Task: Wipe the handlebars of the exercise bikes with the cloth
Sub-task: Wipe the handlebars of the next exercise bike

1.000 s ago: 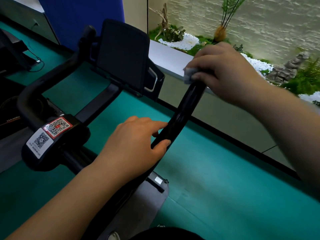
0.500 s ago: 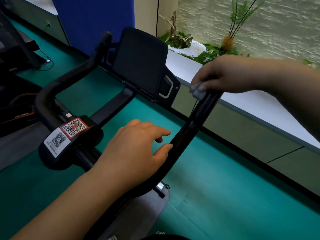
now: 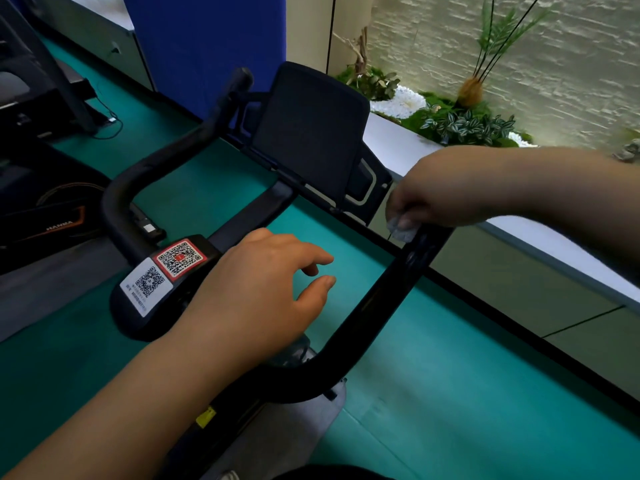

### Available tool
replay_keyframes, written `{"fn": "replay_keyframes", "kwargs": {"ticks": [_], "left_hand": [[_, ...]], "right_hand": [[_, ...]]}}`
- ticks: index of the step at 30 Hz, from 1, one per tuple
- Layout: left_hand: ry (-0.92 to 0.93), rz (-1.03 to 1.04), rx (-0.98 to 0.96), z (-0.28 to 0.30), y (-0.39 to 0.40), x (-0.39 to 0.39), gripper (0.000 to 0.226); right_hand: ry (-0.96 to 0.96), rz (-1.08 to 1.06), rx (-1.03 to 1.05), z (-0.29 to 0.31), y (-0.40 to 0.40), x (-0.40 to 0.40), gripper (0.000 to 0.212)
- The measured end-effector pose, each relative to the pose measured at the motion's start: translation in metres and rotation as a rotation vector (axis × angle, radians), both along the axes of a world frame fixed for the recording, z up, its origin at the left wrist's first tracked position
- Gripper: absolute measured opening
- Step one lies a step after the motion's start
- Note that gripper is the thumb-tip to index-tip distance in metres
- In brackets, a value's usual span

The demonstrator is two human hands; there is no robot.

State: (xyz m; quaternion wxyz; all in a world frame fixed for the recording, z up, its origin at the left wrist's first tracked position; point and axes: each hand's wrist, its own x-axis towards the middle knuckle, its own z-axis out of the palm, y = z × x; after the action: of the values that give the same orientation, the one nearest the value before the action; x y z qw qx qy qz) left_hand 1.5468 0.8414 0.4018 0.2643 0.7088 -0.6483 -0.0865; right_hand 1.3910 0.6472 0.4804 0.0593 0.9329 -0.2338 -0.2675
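The exercise bike's black handlebar runs in a U shape, with its right bar (image 3: pixel 377 306) rising to the upper right and its left bar (image 3: pixel 152 168) at the left. My right hand (image 3: pixel 443 192) grips a small grey-white cloth (image 3: pixel 401 231) round the top end of the right bar. My left hand (image 3: pixel 263 289) hovers with relaxed fingers over the gap between the bars, off the right bar and holding nothing. A black console screen (image 3: pixel 311 133) stands between the bars. Two QR stickers (image 3: pixel 162 271) sit on the centre block.
Teal floor (image 3: pixel 467 393) lies below the bike. A white ledge (image 3: pixel 398 140) with plants (image 3: pixel 464 123) and white pebbles runs behind the console. A blue panel (image 3: pixel 207 39) stands at the back. Another black machine (image 3: pixel 41 91) sits at the far left.
My left hand has let go of the right bar and moved left, away from it. My right hand with the cloth stays at the bar's top end. The view has shifted.
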Motion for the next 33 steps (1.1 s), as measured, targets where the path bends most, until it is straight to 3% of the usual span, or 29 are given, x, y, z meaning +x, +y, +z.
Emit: {"fn": "replay_keyframes", "kwargs": {"ticks": [5,9,14,21,27,33], "left_hand": [[-0.009,0.012,0.007,-0.001,0.003,0.01,0.041],[-0.011,0.026,0.032,-0.001,0.006,0.015,0.042],[-0.007,0.021,0.023,0.001,0.007,0.02,0.041],[0.013,0.053,-0.012,0.002,0.014,0.034,0.039],[0.021,0.038,-0.018,0.002,0.021,0.04,0.027],[0.013,0.071,-0.042,0.004,0.026,0.055,0.025]], "right_hand": [[-0.005,-0.12,0.051,0.014,-0.015,-0.002,0.029],[0.052,0.021,-0.09,-0.001,-0.003,0.002,0.029],[0.081,0.096,0.043,-0.028,0.023,0.014,0.03],[0.062,0.082,-0.033,-0.026,0.023,0.013,0.032],[0.032,0.043,0.25,-0.056,0.064,0.033,0.027],[0.045,-0.099,0.316,-0.034,0.055,0.028,0.03]]}}
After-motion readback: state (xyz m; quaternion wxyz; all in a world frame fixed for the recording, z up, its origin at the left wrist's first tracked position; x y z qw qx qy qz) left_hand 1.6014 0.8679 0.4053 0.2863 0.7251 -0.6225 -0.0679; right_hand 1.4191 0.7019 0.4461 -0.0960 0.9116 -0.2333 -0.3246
